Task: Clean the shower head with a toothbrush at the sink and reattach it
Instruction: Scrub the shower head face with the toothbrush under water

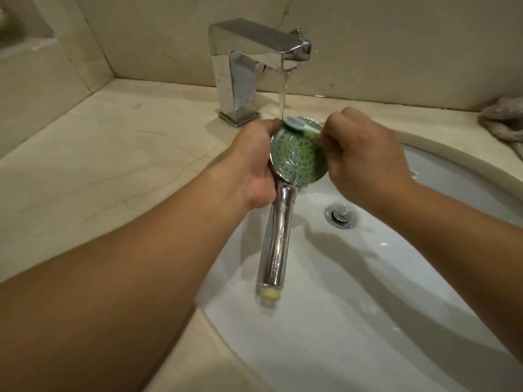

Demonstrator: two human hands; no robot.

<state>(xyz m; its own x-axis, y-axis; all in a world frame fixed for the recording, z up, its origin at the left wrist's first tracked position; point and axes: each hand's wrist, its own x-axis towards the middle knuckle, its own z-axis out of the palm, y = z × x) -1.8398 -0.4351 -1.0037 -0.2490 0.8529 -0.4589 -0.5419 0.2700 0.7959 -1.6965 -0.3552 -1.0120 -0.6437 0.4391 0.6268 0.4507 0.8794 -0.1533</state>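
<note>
- Head view: the shower head (294, 157) is held over the sink (424, 278), green face up, chrome handle pointing toward the person.
- The left hand (254, 168) is wrapped around its neck and rim, fingers curled behind.
- The right hand (359, 154), closed tight, pinches the toothbrush (300, 124), bristles on the face's far edge.
- Water from the tap (254, 60) falls onto the brush head.
- A crumpled cloth (503, 120) lies on the counter (113, 154), far right.

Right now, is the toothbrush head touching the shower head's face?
Touching. The head view shows the toothbrush bristles pressed against the top edge of the shower head, under the running water.
</note>
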